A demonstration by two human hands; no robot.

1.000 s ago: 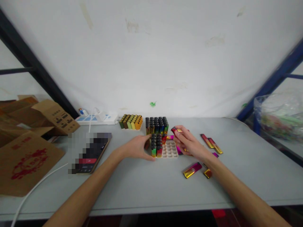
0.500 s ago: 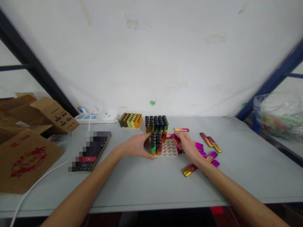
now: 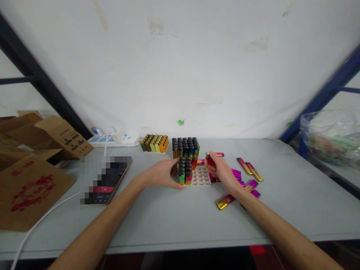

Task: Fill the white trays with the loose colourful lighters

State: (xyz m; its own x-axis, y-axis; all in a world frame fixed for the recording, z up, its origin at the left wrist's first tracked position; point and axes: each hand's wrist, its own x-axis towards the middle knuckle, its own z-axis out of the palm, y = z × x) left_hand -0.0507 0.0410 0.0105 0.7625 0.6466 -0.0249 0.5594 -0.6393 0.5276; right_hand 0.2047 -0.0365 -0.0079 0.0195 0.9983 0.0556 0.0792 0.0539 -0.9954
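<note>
A pale tray (image 3: 201,177) with round hollows holds upright green and red lighters (image 3: 185,172) on its left side; the hollows on its right show bare. My left hand (image 3: 164,173) curves round the left side of the tray, fingers and thumb apart, beside the lighters. Just right of the tray, my right hand (image 3: 221,170) pinches a red lighter (image 3: 209,160). Behind the tray stands a block of black-topped lighters (image 3: 185,147). Several pink, red and gold lighters (image 3: 225,201) lie loose around my right hand and forearm.
Yellow and green lighters (image 3: 155,143) stand in a group at the back. On the left are a phone (image 3: 112,183), a white power strip (image 3: 126,139) and cardboard boxes (image 3: 36,191). A clear plastic bag (image 3: 332,138) is at the right, beyond the grey table (image 3: 174,221).
The red lighter in my right hand is tilted a little more upright. My left hand stays at the tray.
</note>
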